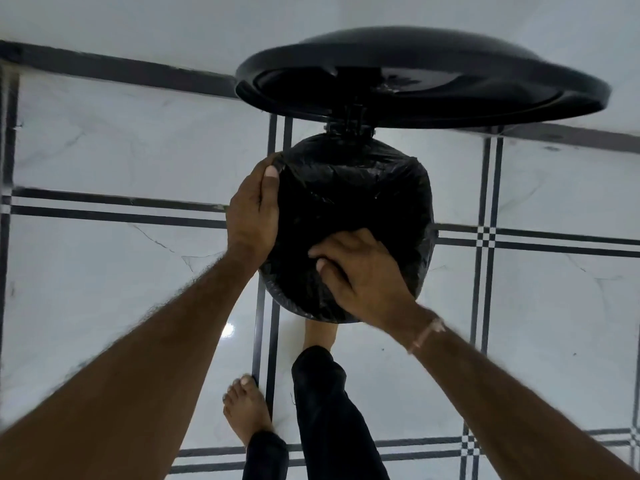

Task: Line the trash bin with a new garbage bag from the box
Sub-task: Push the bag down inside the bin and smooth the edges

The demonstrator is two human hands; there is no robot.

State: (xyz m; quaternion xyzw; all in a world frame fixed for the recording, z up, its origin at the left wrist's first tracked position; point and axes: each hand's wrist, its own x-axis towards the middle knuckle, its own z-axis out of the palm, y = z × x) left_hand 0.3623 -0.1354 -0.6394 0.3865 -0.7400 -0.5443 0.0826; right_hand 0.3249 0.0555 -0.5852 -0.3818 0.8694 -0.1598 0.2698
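Trash bin [349, 230] on tiled floor [104, 161], lid [420, 76] raised open. Black garbage bag [346, 188] folded over rim. Left hand [254, 209] grips bag at left rim; right hand [360, 271] presses near rim, apparently pinching plastic. Bare foot [246, 407] below bin.

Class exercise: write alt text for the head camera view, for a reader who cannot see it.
Seen from above, a person's left hand and right hand press a black garbage bag over the rim of a small trash bin, its round black lid standing open behind. The person's bare feet stand on a white tiled floor.
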